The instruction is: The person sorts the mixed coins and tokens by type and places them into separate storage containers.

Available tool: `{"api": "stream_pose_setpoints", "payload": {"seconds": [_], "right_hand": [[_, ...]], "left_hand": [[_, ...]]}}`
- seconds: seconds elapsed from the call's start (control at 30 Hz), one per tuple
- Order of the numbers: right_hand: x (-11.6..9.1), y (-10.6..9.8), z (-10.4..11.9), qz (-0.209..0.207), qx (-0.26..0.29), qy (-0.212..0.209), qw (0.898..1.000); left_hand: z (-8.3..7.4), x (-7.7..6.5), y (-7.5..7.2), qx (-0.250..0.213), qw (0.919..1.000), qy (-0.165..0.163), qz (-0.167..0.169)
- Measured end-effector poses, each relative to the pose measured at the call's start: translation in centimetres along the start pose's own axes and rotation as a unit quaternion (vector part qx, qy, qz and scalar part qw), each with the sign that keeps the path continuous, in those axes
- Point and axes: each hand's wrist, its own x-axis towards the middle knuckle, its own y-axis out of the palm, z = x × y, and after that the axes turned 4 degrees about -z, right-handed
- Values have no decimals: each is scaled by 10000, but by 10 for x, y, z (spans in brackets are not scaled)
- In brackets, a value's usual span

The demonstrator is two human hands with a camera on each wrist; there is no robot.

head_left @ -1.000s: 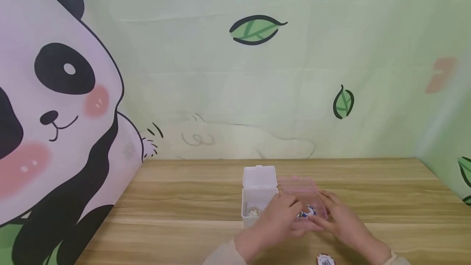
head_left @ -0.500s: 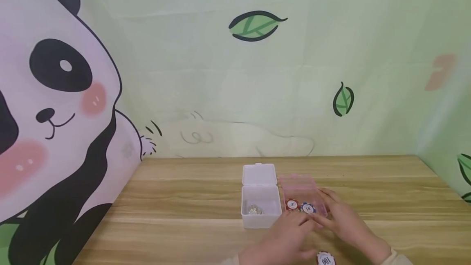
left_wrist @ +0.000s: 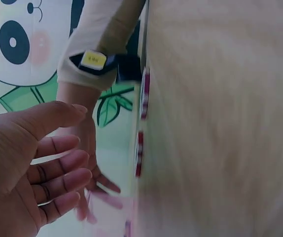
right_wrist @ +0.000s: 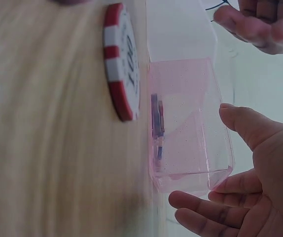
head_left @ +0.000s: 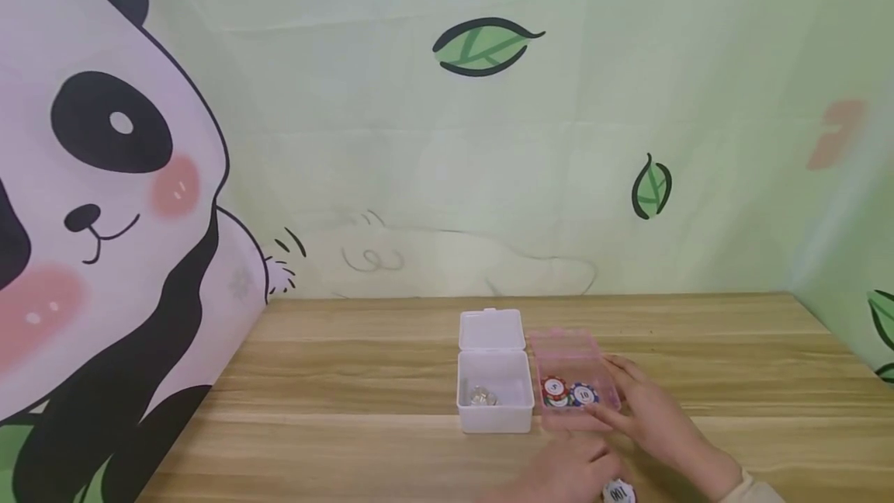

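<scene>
My left hand [head_left: 569, 466] is low over the table, right beside a red-and-white poker chip [head_left: 618, 492] marked 100. In the left wrist view its fingers are loosely bent with nothing between them. Two chips lie on the tabletop there, a red one [left_wrist: 139, 154] and a darker one [left_wrist: 145, 94]. My right hand [head_left: 656, 425] holds the open pink see-through box [right_wrist: 181, 74] at its near right corner, thumb at the rim and fingers along the side. Inside that box are a red chip [head_left: 555, 388] marked 5, a blue chip [head_left: 583, 394] marked 10 and a green-edged one partly underneath.
A white plastic box [head_left: 496, 421], lid raised at the back, stands just left of the pink one. Small clear pieces [head_left: 483, 396] lie in it. Behind the wooden table [head_left: 349, 386] hangs a green cloth [head_left: 335, 99] printed with a panda and leaves.
My left hand has come out of the pink box and moved toward me, down beside the 100 chip. Chips in the box now show fully. My right hand stays at the box.
</scene>
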Motion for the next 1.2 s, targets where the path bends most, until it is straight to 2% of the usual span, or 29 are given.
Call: {"api": "stream_pose_setpoints", "payload": {"seconds": [0.1,0.23,0.37,0.63,0.8,1.03,1.2], "right_hand": [[0,0,0,50,-28,49,10000],[0,0,-1,89,-65,93,9999],[0,1,-1,84,-68,112,9999],[1,1,0,81,-40,175,9998],[0,2,-1,107,-38,178,9998],[1,1,0,63,-102,146,9998],[0,0,1,94,-106,163,9998]], "left_hand": [[-3,1,3,-134,9997,151,161],[-8,1,9,204,9985,146,495],[-12,2,14,426,9970,130,625],[-18,4,20,-6,9937,-20,1124],[-21,2,22,150,9940,-33,1084],[-22,-1,27,402,9962,19,777],[-22,-2,30,407,9973,72,606]]}}
